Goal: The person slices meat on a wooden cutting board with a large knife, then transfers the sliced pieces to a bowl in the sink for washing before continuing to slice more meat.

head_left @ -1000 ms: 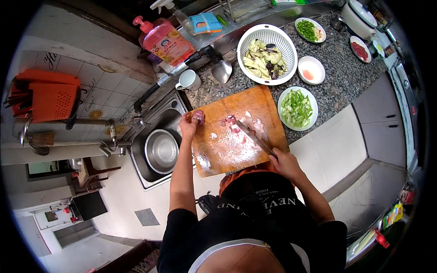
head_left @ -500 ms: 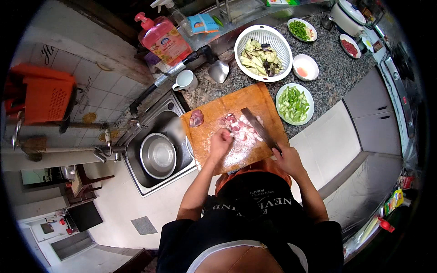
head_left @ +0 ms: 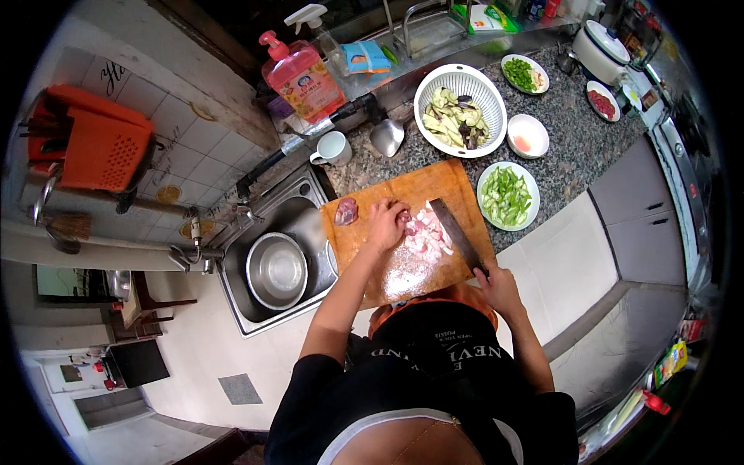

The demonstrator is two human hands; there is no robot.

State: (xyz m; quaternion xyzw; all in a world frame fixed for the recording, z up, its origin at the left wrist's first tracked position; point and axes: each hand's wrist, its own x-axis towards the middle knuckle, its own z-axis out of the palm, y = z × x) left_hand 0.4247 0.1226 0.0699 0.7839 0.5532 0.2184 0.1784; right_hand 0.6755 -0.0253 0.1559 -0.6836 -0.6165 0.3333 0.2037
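My right hand (head_left: 501,288) is wrapped round the handle of a kitchen knife (head_left: 457,235), whose broad dark blade lies at the right side of a heap of cut pale-pink meat pieces (head_left: 428,239). The heap sits on a wet wooden chopping board (head_left: 380,275). At the heap's upper left, my left hand (head_left: 384,226) has its fingers curled down over a reddish piece of meat (head_left: 404,218), mostly hidden beneath them. A separate dark-red lump of meat (head_left: 346,211) rests near the board's left corner.
Left of the board, a steel sink (head_left: 232,291) holds a metal basin (head_left: 277,271). Beyond the board stand a white mug (head_left: 333,148), a ladle (head_left: 387,138), a colander of sliced eggplant (head_left: 425,85), a white bowl (head_left: 528,147) and a plate of sliced green peppers (head_left: 533,190).
My left hand has moved up the board from the heap's lower left onto the reddish meat. The knife stays in my right hand beside the heap. The whole view has shifted slightly.
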